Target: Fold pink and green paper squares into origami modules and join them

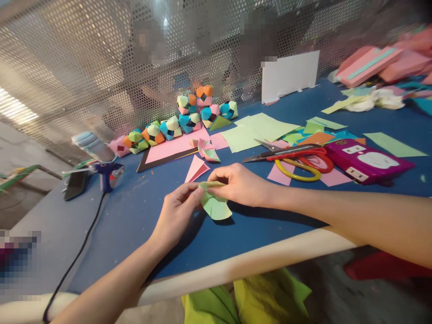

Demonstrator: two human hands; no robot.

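Our left hand (177,210) and right hand (239,185), nearly together, pinch a curled, pale-green paper piece (216,207) at its upper part | we hold it over the flat blue tabletop (135,225) | likely light, flexible, easily creased; edges make the gentlest grip

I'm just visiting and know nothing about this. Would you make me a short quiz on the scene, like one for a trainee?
1. True or false: the left hand and the right hand both hold the same piece of green paper.

2. What colour is the box to the right of the red-handled scissors?
A) orange
B) purple
C) grey

3. Fill in the blank: a black ____ runs from the glue gun to the table's near edge.

Key:
1. True.
2. B, purple.
3. Cord.
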